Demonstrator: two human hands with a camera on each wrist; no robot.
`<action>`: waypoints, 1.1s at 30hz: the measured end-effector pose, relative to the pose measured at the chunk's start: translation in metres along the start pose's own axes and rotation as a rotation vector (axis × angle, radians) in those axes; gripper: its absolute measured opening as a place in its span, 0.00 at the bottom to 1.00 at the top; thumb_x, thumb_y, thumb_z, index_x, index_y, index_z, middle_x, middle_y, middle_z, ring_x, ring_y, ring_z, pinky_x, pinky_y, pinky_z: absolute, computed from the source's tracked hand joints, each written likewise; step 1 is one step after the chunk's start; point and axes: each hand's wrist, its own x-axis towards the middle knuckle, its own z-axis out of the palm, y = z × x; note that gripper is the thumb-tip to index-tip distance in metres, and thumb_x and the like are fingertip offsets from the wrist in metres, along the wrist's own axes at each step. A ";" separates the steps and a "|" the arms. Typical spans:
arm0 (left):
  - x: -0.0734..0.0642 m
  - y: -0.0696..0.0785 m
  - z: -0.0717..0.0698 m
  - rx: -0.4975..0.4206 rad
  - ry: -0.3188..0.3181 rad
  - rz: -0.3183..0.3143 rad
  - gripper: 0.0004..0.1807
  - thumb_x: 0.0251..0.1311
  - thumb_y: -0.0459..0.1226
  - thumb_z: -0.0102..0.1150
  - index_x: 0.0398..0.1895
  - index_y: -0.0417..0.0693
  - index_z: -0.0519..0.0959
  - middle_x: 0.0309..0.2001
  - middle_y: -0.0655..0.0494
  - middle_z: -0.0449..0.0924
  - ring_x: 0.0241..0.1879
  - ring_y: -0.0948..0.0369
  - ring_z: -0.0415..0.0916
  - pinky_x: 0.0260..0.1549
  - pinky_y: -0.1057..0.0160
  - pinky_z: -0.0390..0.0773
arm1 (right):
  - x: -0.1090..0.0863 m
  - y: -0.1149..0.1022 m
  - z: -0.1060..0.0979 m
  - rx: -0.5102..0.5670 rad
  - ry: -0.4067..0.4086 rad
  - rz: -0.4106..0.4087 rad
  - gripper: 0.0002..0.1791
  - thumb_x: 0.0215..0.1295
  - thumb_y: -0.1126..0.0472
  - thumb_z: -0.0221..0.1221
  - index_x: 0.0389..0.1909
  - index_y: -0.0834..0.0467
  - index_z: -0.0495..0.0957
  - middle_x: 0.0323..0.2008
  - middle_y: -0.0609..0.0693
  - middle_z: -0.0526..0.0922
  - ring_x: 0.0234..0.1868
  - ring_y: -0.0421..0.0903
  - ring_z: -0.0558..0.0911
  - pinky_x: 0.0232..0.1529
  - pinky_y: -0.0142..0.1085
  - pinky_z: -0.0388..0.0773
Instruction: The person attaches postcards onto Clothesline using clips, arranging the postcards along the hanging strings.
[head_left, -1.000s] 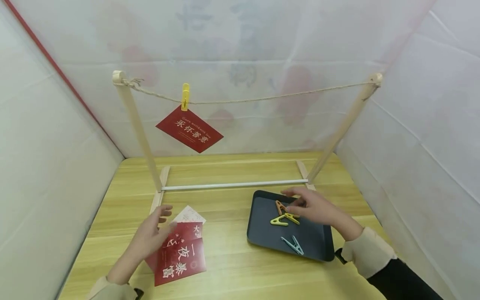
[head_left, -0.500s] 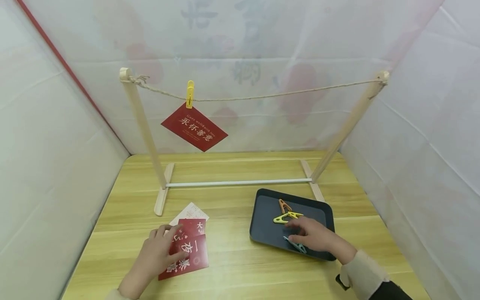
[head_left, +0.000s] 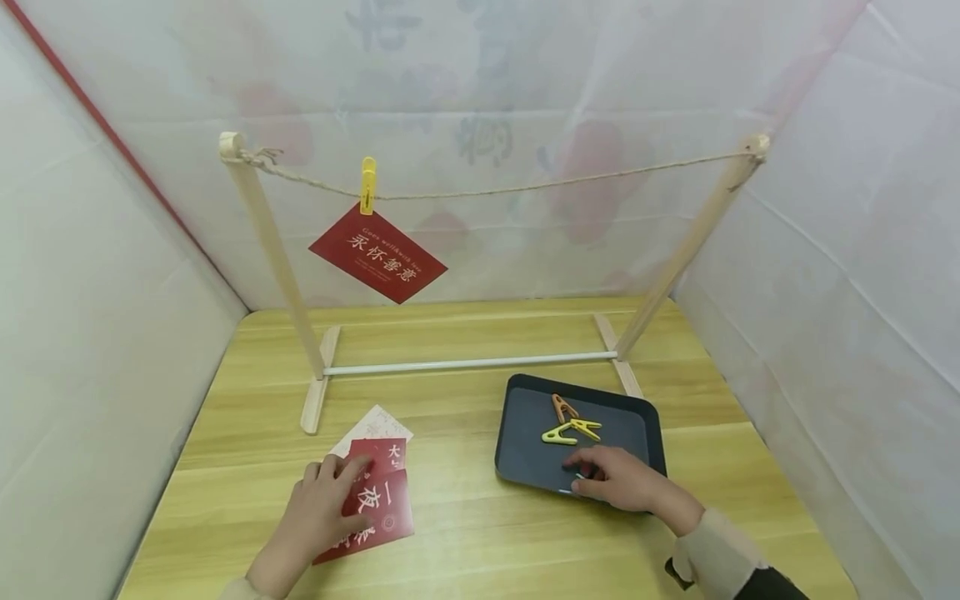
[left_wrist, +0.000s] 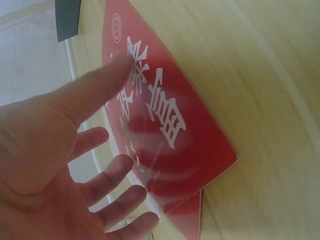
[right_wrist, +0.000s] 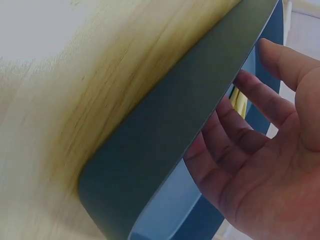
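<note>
My left hand is over a small pile of cards, thumb and fingers spread. The top red card bears white characters; another red card and a white patterned card lie under it. In the left wrist view, the thumb reaches across the red card. My right hand reaches into a dark tray, thumb and index finger at a light blue clothespin. The fingers hide nearly all of it, so whether they pinch it is unclear. Yellow clothespins and an orange clothespin lie farther back.
Behind the cards and tray stands a wooden frame with a white bottom rod. A twine line sags between its posts. From it hangs a red card by a yellow clothespin. Cloth walls enclose the table.
My left hand has come down to the right over the cards. The right hand has moved from above the yellow and orange clothespins toward the tray's near side, covering the light blue one.
</note>
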 end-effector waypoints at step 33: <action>0.017 0.006 -0.027 -0.320 -0.090 -0.129 0.20 0.61 0.35 0.67 0.48 0.49 0.65 0.32 0.58 0.77 0.30 0.64 0.72 0.26 0.65 0.75 | 0.010 0.001 0.003 0.171 0.260 -0.039 0.19 0.72 0.50 0.59 0.58 0.55 0.72 0.37 0.47 0.80 0.30 0.40 0.78 0.29 0.33 0.77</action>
